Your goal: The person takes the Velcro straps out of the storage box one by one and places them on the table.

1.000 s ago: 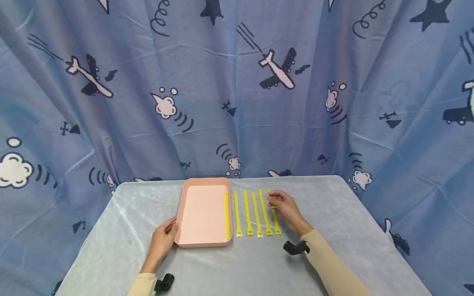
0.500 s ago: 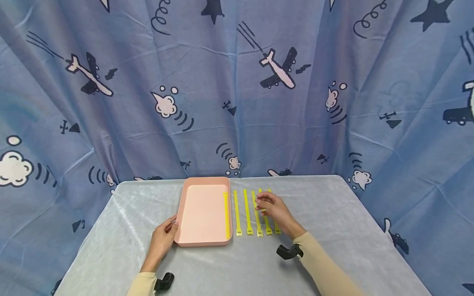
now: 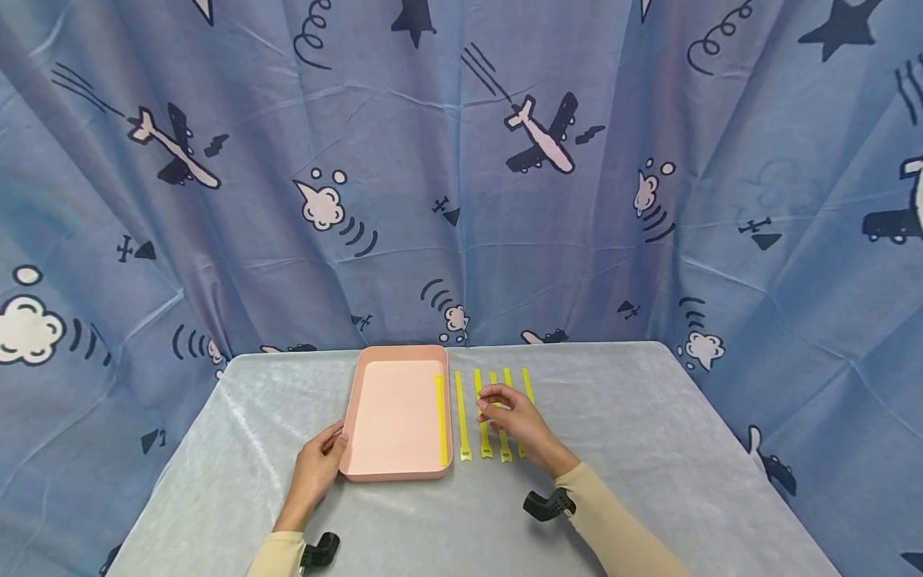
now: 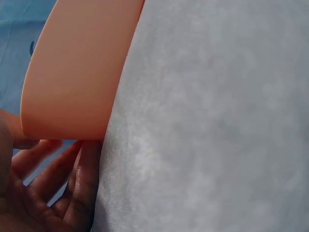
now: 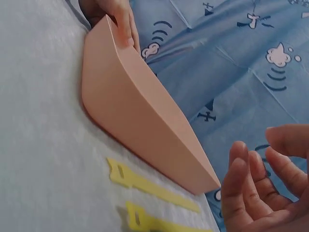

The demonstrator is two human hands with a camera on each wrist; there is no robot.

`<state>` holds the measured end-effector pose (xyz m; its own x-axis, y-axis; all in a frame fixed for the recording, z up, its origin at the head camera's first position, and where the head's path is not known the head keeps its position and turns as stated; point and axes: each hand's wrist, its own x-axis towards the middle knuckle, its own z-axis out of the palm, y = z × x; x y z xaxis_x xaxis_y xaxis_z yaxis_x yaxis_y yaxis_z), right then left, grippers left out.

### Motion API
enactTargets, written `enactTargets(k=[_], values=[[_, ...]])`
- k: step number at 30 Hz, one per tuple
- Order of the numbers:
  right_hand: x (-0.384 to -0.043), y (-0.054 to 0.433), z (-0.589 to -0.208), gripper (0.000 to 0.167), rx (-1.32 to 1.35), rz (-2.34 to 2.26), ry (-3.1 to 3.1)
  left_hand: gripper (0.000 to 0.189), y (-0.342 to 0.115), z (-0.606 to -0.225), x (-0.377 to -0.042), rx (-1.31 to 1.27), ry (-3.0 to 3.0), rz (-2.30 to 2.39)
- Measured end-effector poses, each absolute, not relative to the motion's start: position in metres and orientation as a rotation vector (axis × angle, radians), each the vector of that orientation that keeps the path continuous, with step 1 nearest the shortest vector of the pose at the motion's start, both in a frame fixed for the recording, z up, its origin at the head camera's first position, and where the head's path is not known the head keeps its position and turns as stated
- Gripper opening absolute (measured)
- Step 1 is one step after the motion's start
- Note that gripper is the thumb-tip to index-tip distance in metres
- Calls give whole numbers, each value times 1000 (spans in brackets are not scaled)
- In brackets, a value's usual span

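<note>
A shallow pink tray lies on the table, one yellow cable tie along its inner right side. My left hand grips the tray's left wall, with the thumb at the rim and the fingers against the outside in the left wrist view. Several more yellow cable ties lie in a row right of the tray, slotted heads toward me. Over this row hovers my right hand, fingers loosely bent. In the right wrist view that hand has nothing between thumb and fingers. It partly covers some ties.
A pale grey cloth covers the table. Behind it hangs a blue curtain printed with planes and clouds. Black wrist cameras sit on both forearms.
My right hand has moved left, from the rightmost cable tie to over the middle ones. The ties stay in place. My left hand and the tray have not moved.
</note>
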<state>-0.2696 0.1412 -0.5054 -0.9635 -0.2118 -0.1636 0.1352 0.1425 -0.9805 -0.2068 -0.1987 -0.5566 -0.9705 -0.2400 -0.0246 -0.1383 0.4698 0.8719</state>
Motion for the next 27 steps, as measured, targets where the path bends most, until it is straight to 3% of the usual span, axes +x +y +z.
enactTargets(k=[6,15,27], values=[[-268,127,-501,40,-121,-1891,2161,42,-199,-556,-208,343,-2598,-1525],[-268,116,-493,30,-176,-1844,2195,42,-200,-558,-208,345,-2612,-1530],[-271,104,-482,25,-443,-1648,2352,41,-198,-557,-207,338,-2609,-1532]])
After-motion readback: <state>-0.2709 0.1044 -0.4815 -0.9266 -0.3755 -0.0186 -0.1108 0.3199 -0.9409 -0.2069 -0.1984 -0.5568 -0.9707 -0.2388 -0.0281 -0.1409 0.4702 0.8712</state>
